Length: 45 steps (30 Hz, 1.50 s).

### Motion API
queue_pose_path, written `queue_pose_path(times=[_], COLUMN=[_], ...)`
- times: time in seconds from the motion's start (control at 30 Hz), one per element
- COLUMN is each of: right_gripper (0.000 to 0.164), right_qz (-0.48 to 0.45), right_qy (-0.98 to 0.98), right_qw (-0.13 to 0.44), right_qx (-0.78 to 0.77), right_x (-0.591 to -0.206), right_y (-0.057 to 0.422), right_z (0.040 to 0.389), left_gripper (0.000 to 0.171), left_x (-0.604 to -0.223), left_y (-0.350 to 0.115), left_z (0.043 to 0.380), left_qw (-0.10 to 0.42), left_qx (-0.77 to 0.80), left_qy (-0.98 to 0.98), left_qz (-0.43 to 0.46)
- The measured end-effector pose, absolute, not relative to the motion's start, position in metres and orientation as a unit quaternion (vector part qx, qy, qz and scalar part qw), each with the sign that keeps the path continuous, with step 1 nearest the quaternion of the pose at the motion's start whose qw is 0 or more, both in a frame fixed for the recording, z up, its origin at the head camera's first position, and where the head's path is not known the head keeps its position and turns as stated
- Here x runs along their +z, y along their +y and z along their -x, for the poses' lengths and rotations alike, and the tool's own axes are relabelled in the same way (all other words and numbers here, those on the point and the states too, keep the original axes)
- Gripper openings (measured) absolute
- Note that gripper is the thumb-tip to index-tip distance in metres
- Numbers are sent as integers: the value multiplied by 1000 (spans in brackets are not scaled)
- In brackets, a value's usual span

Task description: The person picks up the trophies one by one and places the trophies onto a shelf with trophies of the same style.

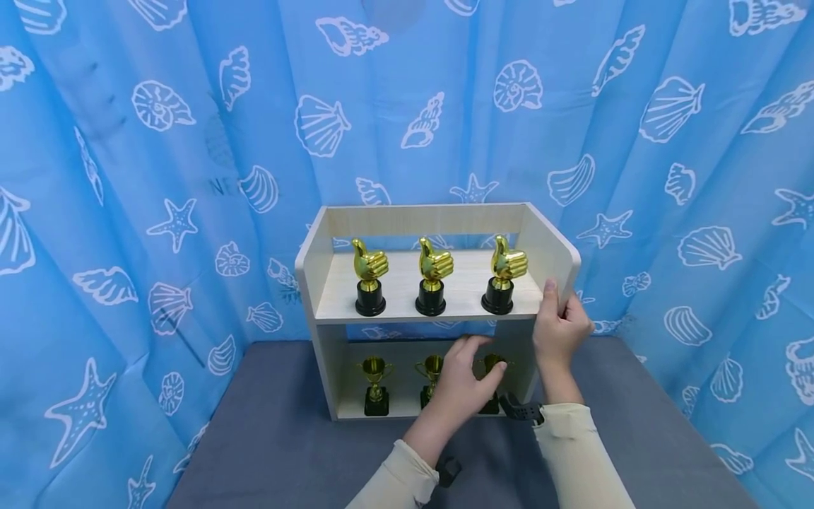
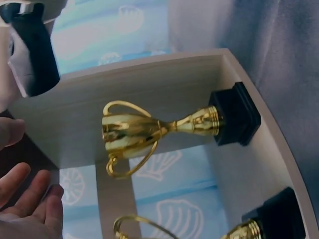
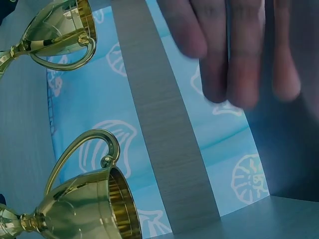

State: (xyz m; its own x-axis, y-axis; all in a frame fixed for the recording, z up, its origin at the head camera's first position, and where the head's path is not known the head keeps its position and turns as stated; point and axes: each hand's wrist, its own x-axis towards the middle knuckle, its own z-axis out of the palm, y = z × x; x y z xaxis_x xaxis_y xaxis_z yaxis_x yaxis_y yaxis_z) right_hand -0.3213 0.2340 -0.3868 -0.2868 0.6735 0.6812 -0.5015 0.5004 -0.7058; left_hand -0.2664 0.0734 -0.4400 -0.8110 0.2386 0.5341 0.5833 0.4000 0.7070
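Note:
My left hand (image 1: 461, 375) reaches in front of the lower shelf at the right gold trophy cup (image 1: 490, 408). In the left wrist view this cup (image 2: 134, 132) stands apart from the spread, slightly bent fingers (image 2: 35, 199). My right hand (image 1: 559, 329) grips the front edge of the right side panel (image 1: 552, 247) of the pale wooden two-tier shelf (image 1: 407, 318). Two more cups stand on the lower tier: a left one (image 1: 376, 389) and a middle one (image 1: 433, 367), partly hidden by my left hand. Left-hand fingers (image 3: 241, 74) hang above the cups in the right wrist view.
Three gold thumbs-up trophies on black bases, left (image 1: 371, 272), middle (image 1: 435, 272) and right (image 1: 506, 272), stand on the upper tier. A grey cloth (image 1: 267, 438) covers the table. Behind hangs a blue curtain (image 1: 407, 78) with white shells. Black devices (image 1: 521, 408) sit on both wrists.

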Motion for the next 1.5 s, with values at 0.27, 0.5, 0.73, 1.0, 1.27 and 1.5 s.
queue_pose_path(times=[0.27, 0.5, 0.73, 1.0, 1.27, 1.5], right_gripper=[44, 44, 42, 42, 41, 40], right_qz=[70, 73, 72, 74, 76, 66], right_qy=[-641, -641, -644, -646, -674, -685], right_qw=[583, 586, 575, 571, 541, 518], right_qx=[495, 490, 499, 501, 497, 508], right_x=[-393, -392, -392, -390, -396, -401], right_y=[238, 239, 237, 240, 241, 239], right_z=[324, 326, 324, 324, 325, 319], left_gripper=[36, 37, 37, 38, 38, 39], left_x=[-437, -429, -427, -425, -424, -426], left_y=[48, 24, -1, -30, -49, -61], left_z=[257, 252, 244, 240, 235, 231], left_qw=[219, 236, 250, 268, 270, 281], left_qx=[-490, -486, -461, -415, -408, -389], left_qy=[-804, -805, -819, -842, -851, -858], left_qz=[258, 243, 232, 218, 191, 183])
